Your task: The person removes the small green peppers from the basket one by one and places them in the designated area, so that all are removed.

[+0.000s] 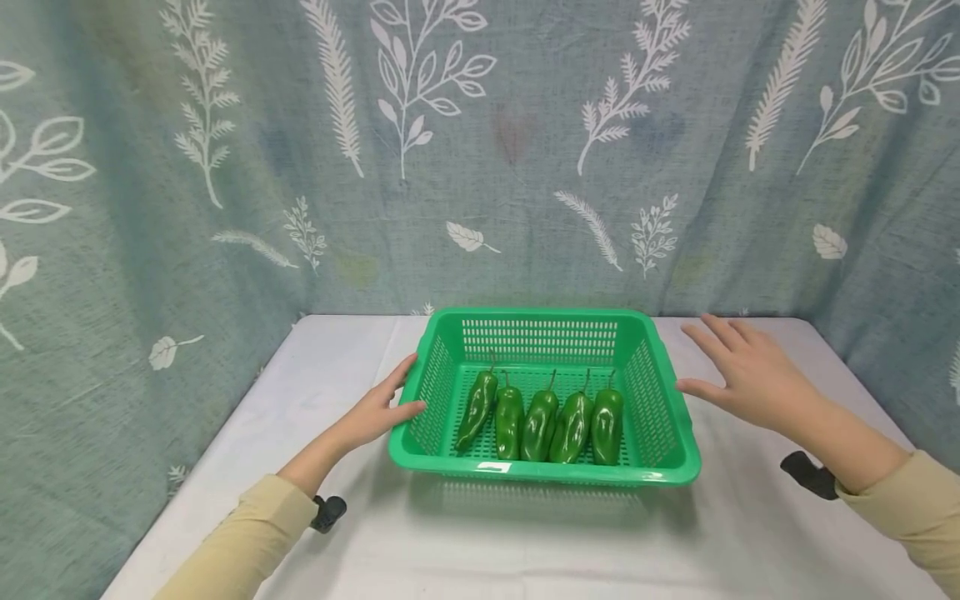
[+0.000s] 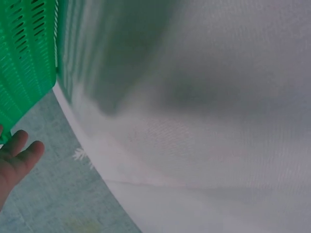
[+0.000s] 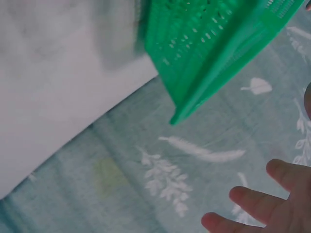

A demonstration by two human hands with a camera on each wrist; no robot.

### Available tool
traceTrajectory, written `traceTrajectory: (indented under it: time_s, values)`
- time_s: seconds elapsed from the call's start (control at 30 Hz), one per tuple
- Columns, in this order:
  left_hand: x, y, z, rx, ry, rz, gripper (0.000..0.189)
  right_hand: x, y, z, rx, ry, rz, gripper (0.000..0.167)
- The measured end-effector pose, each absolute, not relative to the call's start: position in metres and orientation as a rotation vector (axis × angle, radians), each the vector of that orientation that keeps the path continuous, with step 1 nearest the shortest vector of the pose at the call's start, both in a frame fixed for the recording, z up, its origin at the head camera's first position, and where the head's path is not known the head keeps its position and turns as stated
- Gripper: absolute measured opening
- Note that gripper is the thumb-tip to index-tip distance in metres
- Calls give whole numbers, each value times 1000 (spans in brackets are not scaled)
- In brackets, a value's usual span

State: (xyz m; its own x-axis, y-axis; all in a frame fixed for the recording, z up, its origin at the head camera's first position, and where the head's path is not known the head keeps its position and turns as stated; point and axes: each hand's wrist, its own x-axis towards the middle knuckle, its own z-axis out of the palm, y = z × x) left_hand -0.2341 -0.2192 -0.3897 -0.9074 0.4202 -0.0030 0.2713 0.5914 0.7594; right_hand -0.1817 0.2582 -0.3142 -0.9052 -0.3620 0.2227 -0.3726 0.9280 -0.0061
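A green plastic basket (image 1: 544, 472) with slotted walls stands on the white-covered table, holding several glossy green peppers (image 1: 508, 423) in a row, stems toward the back. At the basket's left rim is my left hand (image 1: 372, 414), fingers extended along the outside and thumb overlapping the rim in the head view. The left wrist view shows its straight fingertips (image 2: 30, 151) right at the basket's corner. My right hand (image 1: 757, 375) is held off the basket's right side, fingers spread and holding nothing. In the right wrist view, a gap separates its fingers (image 3: 257, 204) from the basket rim.
The table (image 1: 525, 550) has a white cloth cover. Behind it and at both sides hangs a grey-green curtain (image 1: 525, 242) with white leaf prints. Dark wrist-worn devices (image 1: 327, 513) show beside both wrists, below beige sleeves (image 1: 255, 533).
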Motion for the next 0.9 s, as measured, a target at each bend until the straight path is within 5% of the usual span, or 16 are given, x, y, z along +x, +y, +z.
traceTrajectory:
  time_s: [0.9]
  values:
    - [-239, -220, -401, 534, 2496, 1356, 72, -205, 199, -298, 485, -3063, 806, 64]
